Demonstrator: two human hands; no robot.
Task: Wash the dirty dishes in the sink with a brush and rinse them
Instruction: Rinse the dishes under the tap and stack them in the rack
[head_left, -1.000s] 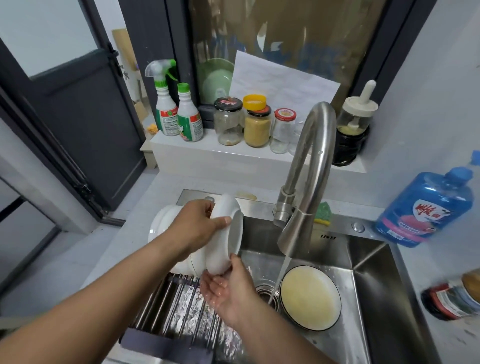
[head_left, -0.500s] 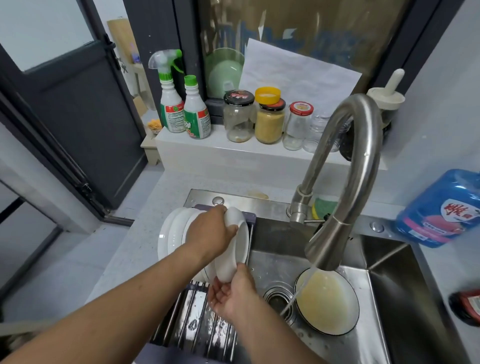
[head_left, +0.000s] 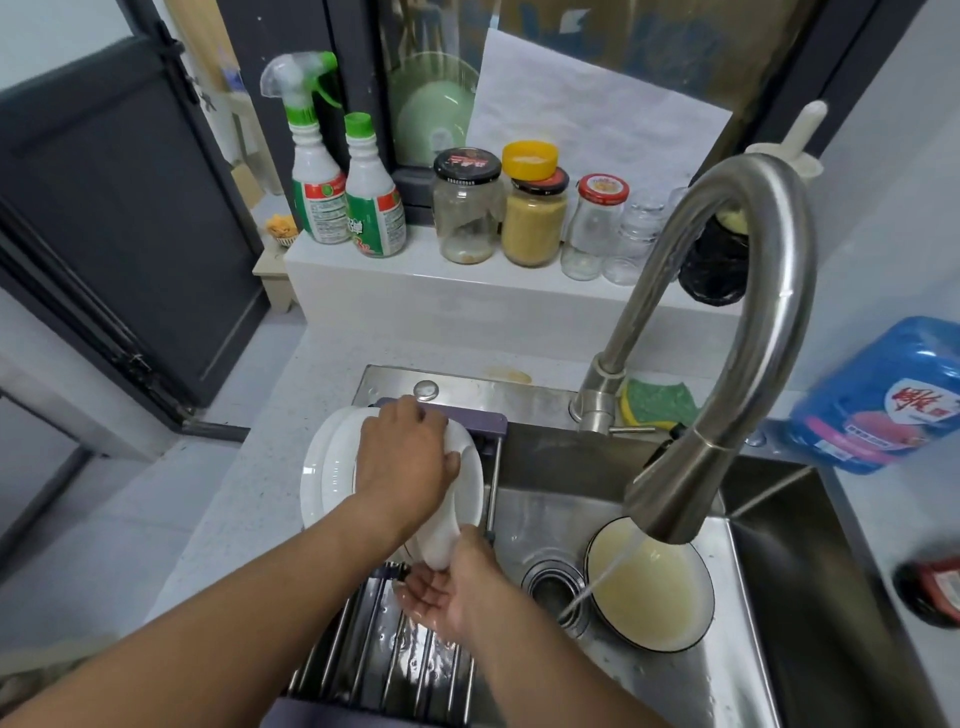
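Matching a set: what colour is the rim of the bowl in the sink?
Black rim on the bowl; head view.

A white dish (head_left: 466, 483) stands on its edge, held between the fingers (head_left: 449, 461). A dirty bowl (head_left: 649, 592) lies flat, right of them.

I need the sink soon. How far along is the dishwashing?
Done: white plates stand upright at the rack. In hand: the left hand grips a white bowl beside them, the right hand supporting it underneath. Left: the dark-rimmed bowl in the sink, yellowish inside, under the running faucet.
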